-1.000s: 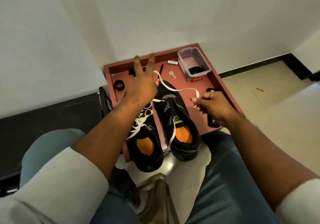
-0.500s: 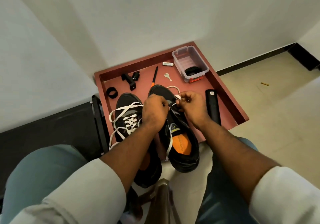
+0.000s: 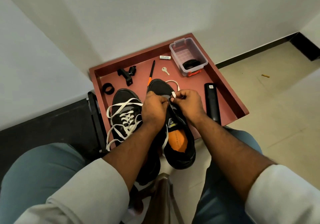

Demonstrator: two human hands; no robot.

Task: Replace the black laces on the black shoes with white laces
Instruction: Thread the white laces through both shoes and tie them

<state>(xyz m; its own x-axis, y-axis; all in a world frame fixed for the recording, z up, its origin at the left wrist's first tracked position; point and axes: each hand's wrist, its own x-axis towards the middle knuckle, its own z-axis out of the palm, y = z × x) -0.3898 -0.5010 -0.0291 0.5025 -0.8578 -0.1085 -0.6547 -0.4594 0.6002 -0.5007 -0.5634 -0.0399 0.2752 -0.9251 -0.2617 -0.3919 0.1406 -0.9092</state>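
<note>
Two black shoes with orange insoles lie in a red tray (image 3: 230, 92). The left shoe (image 3: 123, 100) carries a white lace (image 3: 127, 119) threaded through its eyelets, with loose ends trailing off. Over the middle of the right shoe (image 3: 180, 142) both hands meet. My right hand (image 3: 188, 104) pinches a white lace end (image 3: 173, 94), and that lace loops over the toe. My left hand (image 3: 154, 109) curls against the shoe's eyelet edge beside it. Whether it also grips the lace is hidden.
The tray also holds a clear plastic box (image 3: 188, 55) with a black item inside, a key (image 3: 165, 70), a pen (image 3: 151, 73), a battery (image 3: 165, 57), a black clamp (image 3: 127, 75), a black ring (image 3: 108, 90) and a black remote (image 3: 212, 100). White walls stand behind.
A second ago my hands were apart with the white lace stretched between them. They came together over the right shoe and now work the lace end at its eyelets.
</note>
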